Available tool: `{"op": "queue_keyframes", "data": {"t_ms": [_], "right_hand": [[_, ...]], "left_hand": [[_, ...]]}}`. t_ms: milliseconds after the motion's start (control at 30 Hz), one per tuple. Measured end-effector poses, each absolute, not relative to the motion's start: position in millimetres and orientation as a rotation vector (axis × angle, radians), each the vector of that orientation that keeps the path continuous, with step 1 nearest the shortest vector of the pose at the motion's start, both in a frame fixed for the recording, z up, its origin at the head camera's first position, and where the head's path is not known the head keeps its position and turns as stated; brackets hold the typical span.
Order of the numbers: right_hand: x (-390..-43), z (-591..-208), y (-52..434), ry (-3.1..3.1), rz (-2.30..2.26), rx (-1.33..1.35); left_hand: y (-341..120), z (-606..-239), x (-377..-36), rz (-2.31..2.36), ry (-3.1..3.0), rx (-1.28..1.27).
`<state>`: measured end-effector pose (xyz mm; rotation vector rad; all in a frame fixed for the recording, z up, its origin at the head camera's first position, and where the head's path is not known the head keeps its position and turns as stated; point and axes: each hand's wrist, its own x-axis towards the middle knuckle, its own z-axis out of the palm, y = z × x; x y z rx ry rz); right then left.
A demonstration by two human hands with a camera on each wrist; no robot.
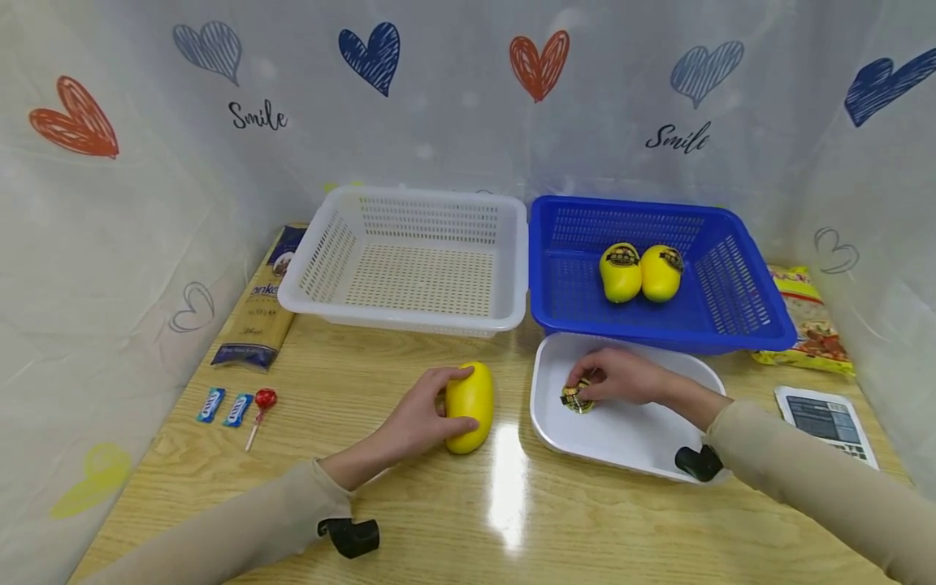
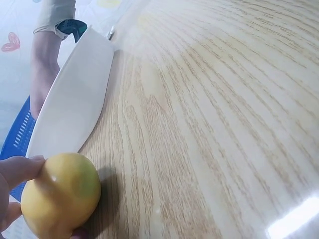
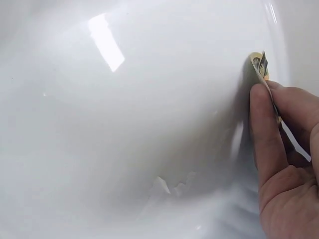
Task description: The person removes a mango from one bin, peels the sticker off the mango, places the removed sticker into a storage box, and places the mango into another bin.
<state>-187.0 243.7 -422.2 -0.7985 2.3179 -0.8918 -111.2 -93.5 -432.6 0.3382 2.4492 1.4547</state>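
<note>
In the head view, the left hand (image 1: 420, 414) grips a smooth yellow mango (image 1: 471, 409) on the wood-grain tabletop (image 1: 417, 520); a strip of wood parts it from the white tray (image 1: 621, 443) at three o'clock, with wider room toward six. Over the tray, the right hand (image 1: 621, 377) pinches a sticker (image 1: 576, 399). Only the left wrist view shows the mango's greenish patch; the right wrist view shows the sticker thin and nearly edge-on.
</note>
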Motion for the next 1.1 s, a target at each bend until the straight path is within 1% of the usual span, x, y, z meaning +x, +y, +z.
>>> {"op": "queue_keyframes", "data": {"t_ms": [633, 867, 1100], "right_hand": [[-188.2, -427.9, 237.7, 2.385, -0.77, -0.974], [-186.9, -427.7, 232.0, 2.444, -0.661, -1.121], [-185.1, -424.3, 231.1, 2.468, -0.606, -1.16]], "left_hand": [[-93.5, -430.0, -110.1, 1.446, 2.457, 0.341], [-93.9, -431.7, -110.5, 1.434, 2.464, 0.349], [-94.1, -432.3, -110.2, 1.431, 2.463, 0.356]]}}
